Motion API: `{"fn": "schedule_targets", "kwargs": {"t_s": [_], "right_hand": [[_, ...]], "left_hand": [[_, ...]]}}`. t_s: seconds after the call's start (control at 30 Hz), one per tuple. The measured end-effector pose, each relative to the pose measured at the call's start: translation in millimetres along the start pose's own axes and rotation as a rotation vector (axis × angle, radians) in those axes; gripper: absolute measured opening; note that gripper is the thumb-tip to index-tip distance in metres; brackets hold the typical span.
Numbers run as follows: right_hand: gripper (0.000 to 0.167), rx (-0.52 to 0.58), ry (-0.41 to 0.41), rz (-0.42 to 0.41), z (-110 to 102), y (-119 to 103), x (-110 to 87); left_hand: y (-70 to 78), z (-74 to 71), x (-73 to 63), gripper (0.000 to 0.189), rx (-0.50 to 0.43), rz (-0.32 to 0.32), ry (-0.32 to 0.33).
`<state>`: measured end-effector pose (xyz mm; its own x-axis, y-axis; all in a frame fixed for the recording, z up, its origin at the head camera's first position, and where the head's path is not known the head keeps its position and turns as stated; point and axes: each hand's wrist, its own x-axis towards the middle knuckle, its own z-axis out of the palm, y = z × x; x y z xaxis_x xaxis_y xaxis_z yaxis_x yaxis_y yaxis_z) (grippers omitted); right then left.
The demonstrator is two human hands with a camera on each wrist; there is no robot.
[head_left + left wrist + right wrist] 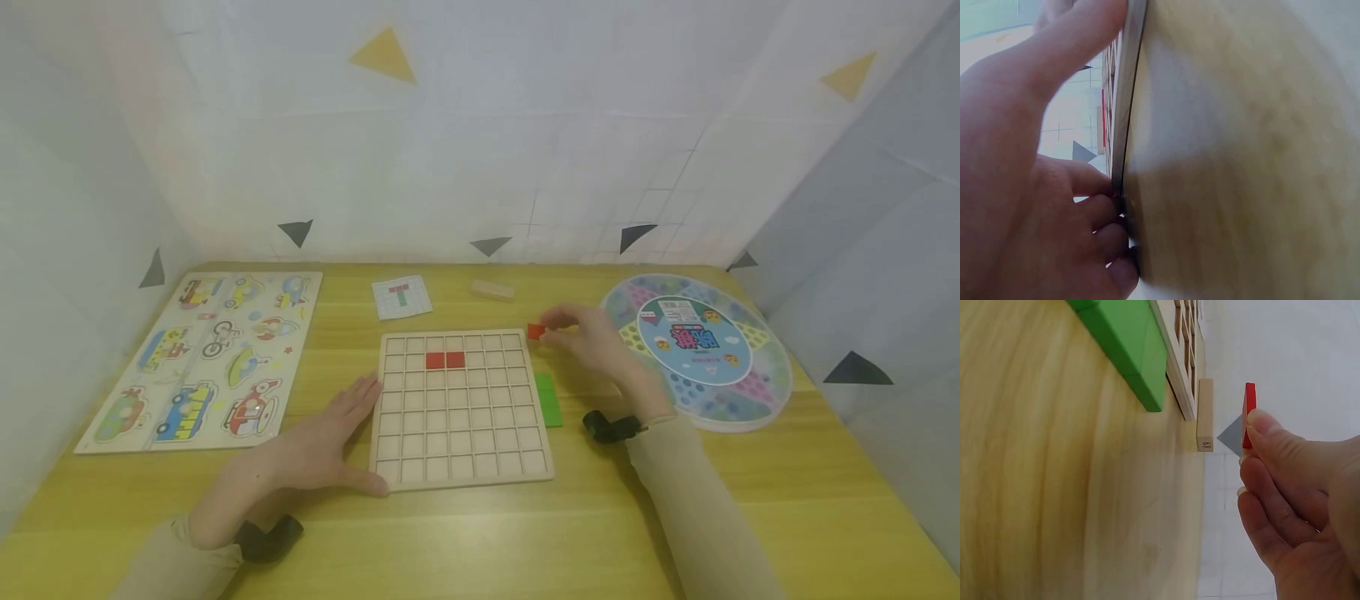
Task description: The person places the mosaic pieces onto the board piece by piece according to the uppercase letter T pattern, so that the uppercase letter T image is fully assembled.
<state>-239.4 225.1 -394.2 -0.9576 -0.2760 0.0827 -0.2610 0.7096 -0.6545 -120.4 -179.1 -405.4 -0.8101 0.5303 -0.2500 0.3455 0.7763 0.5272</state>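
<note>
Between thumb and fingertips my right hand (596, 343) pinches a small red square tile (536, 331), held off the table beyond the upper right corner of the wooden grid board (461, 422). In the right wrist view the tile (1249, 412) appears edge-on. Two red tiles (446, 360) sit side by side in the board's second row. My left hand (322, 442) rests at the board's left side, fingers along the edge and thumb at the lower left corner. Green tiles (549, 400) lie against the board's right side, partly hidden by it in the head view.
Behind the board are a paper card (402, 297) with a red and green T pattern and a small wooden block (492, 290). A vehicle puzzle board (202, 358) lies at left. At right, behind the right hand, is a round colourful game board (697, 350).
</note>
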Motion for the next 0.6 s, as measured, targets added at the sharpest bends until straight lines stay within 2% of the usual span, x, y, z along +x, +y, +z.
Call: {"fn": "schedule_targets", "kwargs": {"t_s": [0.27,0.6], "right_hand": [[0.031,-0.001,0.006,-0.031,1.0,-13.6,-2.3],[0.03,0.016,0.001,-0.074,6.0,-43.1,-2.6]], "left_hand": [[0.7,-0.3,0.3,0.135,-0.006,-0.001,0.002],[-1.2,0.1,0.4,0.135,-0.01,0.014,0.013]]}}
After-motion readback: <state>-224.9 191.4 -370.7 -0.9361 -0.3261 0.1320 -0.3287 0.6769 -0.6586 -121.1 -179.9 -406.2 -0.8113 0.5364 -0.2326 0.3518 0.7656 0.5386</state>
